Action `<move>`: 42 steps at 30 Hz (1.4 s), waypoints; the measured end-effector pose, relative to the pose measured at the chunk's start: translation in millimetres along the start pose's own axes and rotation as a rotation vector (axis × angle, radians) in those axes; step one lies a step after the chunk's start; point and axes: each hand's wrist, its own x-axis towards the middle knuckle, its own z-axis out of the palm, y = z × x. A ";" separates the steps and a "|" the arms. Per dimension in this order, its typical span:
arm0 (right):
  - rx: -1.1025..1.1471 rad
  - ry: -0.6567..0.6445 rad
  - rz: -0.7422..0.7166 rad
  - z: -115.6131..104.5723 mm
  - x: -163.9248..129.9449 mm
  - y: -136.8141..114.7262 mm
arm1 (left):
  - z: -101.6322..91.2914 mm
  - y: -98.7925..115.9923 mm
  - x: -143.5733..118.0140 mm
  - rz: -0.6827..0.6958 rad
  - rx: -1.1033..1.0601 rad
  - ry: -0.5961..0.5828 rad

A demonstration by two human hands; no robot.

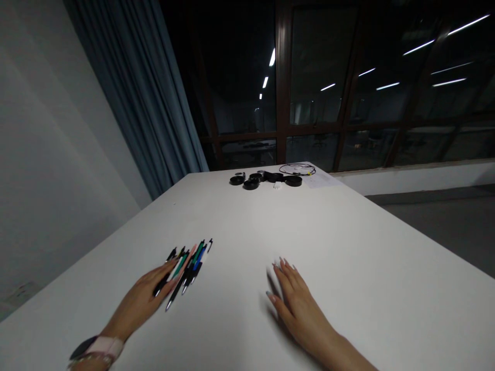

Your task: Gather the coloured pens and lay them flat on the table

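Observation:
A loose bundle of click pens [198, 262] with black, green, white, blue and pink bodies is at the left front of the white table [240, 221]. My left hand [150, 293] is at the bundle's left side, its thumb and fingers closed around some of the pens; part of the fingers is hidden. The pens lie slanted, their metal tips pointing toward me. To the right, my right hand [296, 304] hovers close over the tabletop with fingers stretched out, holding nothing and apart from the pens.
At the table's far end are several round black parts [251, 184], a small white item [277, 186], a coiled black cable [297, 169] and a sheet of paper [323, 179]. A blue curtain [143, 93] and dark windows stand behind; a white wall is at left.

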 end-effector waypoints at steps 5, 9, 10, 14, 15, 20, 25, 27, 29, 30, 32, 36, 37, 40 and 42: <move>0.005 0.026 -0.006 2.0 -0.6 1.8 | 3.3 3.9 8.0 0.026 0.028 -0.030; 0.001 0.020 -0.001 1.9 -0.5 1.7 | 3.0 5.4 8.1 0.001 0.066 -0.080; 0.000 0.014 -0.001 1.6 -0.4 1.4 | 3.1 4.2 6.8 -0.006 0.066 -0.078; 0.001 0.008 0.002 0.9 -0.3 0.6 | 5.4 -5.6 -0.5 -0.049 0.057 -0.033; 0.001 0.007 0.003 0.9 -0.3 0.6 | 6.1 -7.9 -2.0 -0.058 0.049 -0.019; 0.001 -0.009 0.006 -0.2 -0.6 0.1 | 9.0 -9.5 -3.1 -0.113 -0.101 0.051; -0.008 -0.022 0.014 -1.8 0.0 -1.4 | 6.9 -1.0 -2.2 -0.248 -0.218 0.027; -0.016 -0.035 0.014 -1.5 0.2 -1.0 | 2.9 2.5 -3.0 -0.264 -0.222 0.012; -0.017 -0.033 0.006 -0.5 0.3 0.1 | -1.6 5.1 -4.7 -0.274 -0.222 0.001; -0.014 -0.025 0.001 0.2 0.2 0.8 | -3.5 5.9 -5.9 -0.275 -0.219 0.000; -0.009 -0.010 -0.007 1.5 0.0 2.0 | -5.3 6.0 -9.0 -0.258 -0.208 0.012; -0.005 -0.019 -0.012 1.9 0.4 2.3 | -2.1 3.2 -14.9 -0.109 -0.133 0.081; -0.004 -0.023 -0.011 1.4 0.7 1.7 | -0.5 2.6 -15.9 -0.050 -0.100 0.081; 0.000 -0.042 -0.005 -1.1 1.3 -1.0 | 4.5 1.4 -17.4 0.102 0.011 0.058; 0.000 -0.057 0.003 -2.9 1.5 -2.8 | 7.6 0.7 -17.2 0.145 0.064 0.053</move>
